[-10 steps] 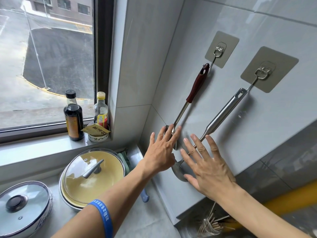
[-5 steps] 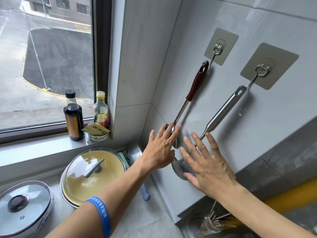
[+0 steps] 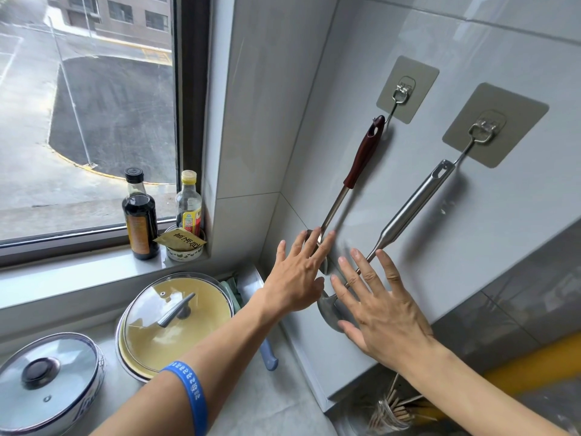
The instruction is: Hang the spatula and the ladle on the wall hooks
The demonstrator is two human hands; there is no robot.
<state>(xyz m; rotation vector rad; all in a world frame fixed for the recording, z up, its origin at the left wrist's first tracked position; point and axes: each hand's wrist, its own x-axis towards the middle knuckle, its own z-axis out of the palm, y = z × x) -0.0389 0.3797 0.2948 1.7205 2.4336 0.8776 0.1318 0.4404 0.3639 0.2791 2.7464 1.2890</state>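
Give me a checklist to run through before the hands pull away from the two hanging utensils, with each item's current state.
1. Red-handled utensil hangs from the left hook: ok, its top end is caught on the wire.
2. Steel-handled utensil hangs from the right hook: ok, the hook passes through its handle slot.
3. Left hand gripping nothing: ok, fingers spread open over the lower end.
4. Right hand gripping nothing: ok, flat and open over the steel head.
5. Utensils at rest, not swinging: cannot tell from one picture.
6. Adhesive pads flat on the tile: ok, no lifted corners visible.
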